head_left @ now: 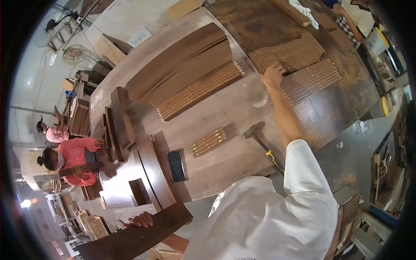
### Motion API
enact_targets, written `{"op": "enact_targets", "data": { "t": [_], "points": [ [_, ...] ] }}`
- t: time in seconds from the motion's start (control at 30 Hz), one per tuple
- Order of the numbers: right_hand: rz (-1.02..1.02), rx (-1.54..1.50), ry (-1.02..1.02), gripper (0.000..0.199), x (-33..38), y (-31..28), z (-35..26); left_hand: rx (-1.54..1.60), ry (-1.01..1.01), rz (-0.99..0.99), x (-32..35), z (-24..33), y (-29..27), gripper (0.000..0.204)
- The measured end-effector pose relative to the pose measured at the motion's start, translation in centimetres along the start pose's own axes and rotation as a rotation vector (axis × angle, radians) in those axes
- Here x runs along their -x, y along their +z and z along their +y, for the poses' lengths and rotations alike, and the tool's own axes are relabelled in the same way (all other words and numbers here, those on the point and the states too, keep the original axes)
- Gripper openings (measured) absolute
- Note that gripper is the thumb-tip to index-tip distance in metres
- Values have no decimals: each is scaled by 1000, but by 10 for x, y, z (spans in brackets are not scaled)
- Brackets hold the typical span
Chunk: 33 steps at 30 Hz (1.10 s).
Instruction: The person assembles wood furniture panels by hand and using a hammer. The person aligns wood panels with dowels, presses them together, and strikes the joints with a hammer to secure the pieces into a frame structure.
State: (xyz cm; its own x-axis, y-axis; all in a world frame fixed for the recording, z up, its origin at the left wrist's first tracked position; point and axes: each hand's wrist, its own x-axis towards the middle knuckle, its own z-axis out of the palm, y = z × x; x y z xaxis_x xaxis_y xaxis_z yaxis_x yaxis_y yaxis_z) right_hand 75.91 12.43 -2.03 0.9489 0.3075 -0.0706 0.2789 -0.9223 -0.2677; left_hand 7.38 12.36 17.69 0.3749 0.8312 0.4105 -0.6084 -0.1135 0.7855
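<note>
My left hand [141, 219] grips a long dark brown board [143, 234] by its upper edge, fingers over the top. The board is held tilted, off the table's near left side. My right arm reaches far forward across the table. At its end, my right hand [273, 74] touches the left end of the wooden slats, its fingers bent and slightly apart. One group of slats [288, 54] with pale pegs lies just beyond the hand. Another row of slats [313, 81] lies beside it, nearer to me. No slat is visibly lifted.
Curved brown panels [182, 65] and a pegged row [201, 92] lie mid-table. Nearer are a small pegged bundle [208, 142], a hammer [262, 143] and a phone [176, 165]. Boards [123, 117] stand at left, by a person in pink [78, 156] holding a board. Another person sits farther back.
</note>
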Motion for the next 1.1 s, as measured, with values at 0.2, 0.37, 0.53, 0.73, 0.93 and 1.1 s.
{"op": "enact_targets", "data": {
  "t": [0.2, 0.37, 0.53, 0.73, 0.93, 1.1],
  "points": [
    [37, 18, -32, 101, -24, 9, 16, -41, 21, 30, 21, -2, -32, 66],
    [-66, 134, 24, 102, -15, -14, 8, 30, -9, 152, 26, -17, -34, 64],
    [-149, 268, -20, 104, -9, -18, -12, 73, -21, 96, 36, -13, -38, 63],
    [5, 359, -197, 117, -30, -2, 17, 196, 43, 304, 34, -17, -26, 61],
    [-235, 270, 6, 124, -37, -12, 0, 77, 103, 299, 48, -31, -17, 60],
    [-204, 248, -53, 114, -42, -11, -1, 59, 174, 377, 63, -31, -12, 61]
  ]
}}
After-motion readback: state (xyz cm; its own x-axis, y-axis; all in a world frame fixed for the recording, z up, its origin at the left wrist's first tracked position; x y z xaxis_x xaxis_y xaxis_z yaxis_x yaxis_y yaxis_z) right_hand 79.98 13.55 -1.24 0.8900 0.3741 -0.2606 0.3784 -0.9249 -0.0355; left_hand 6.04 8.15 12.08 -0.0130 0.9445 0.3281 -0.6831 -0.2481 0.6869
